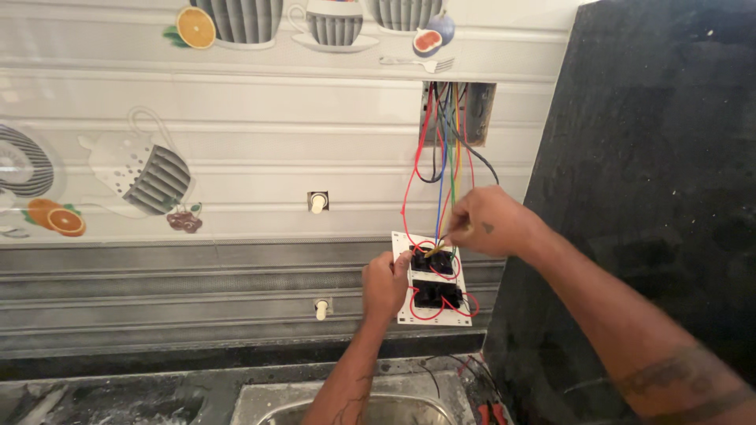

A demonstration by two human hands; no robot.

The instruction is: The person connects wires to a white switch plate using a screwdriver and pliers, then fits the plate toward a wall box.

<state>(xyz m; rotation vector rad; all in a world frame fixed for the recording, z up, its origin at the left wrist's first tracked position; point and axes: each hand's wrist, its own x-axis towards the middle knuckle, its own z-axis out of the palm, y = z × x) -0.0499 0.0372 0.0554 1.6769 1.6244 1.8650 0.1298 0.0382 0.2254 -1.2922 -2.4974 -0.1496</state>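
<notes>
White switch plate (431,315) held back-side out against the tiled wall (236,149), directly below the open wall box (459,112). Left hand (384,285) clenched around the plate's left edge. Right hand (486,221) just above the plate's upper right corner, fingers pinched on a slim tool; only its yellowish tip (435,249) visible, handle hidden inside the grip. Coloured wires (441,177) hanging from the box down to two black modules (434,277) on the plate; exact terminals too small to make out. Below the plate, steel sink (276,408) cut off by the frame edge. Right of the plate, dark stone slab (646,181).
</notes>
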